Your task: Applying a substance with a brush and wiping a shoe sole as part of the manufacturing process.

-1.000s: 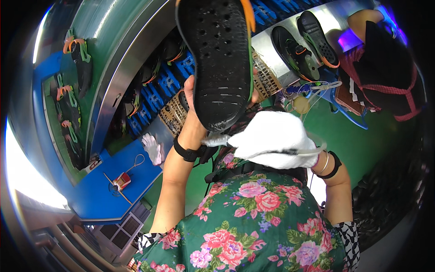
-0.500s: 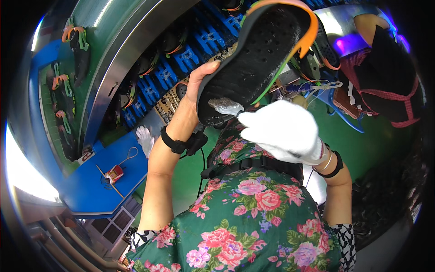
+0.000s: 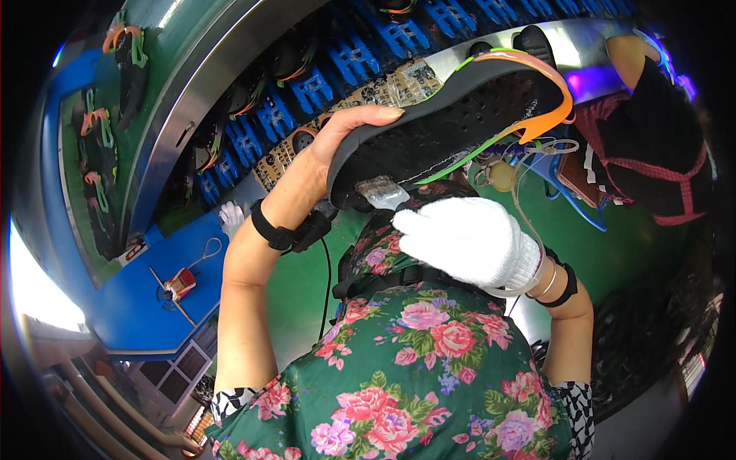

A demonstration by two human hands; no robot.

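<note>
My bare left hand [image 3: 337, 146] grips the heel end of a black shoe sole [image 3: 452, 126] with orange and green trim, held sole-side up and tilted up to the right. My right hand [image 3: 468, 241], in a white knit glove, presses a small pale block or brush [image 3: 381, 192] against the underside of the sole near its heel. A black band sits on each wrist. My flowered green blouse fills the lower middle.
A curved conveyor with blue holders [image 3: 307, 88] carries more black soles [image 3: 287, 57] past the far side. A blue table [image 3: 165, 284] at the left holds a small red tool [image 3: 180, 282]. Another person in black with a red-trimmed apron [image 3: 652, 146] stands at the right.
The sole has swung from pointing upright to lying tilted toward the right. My gloved right hand has moved up under its heel.
</note>
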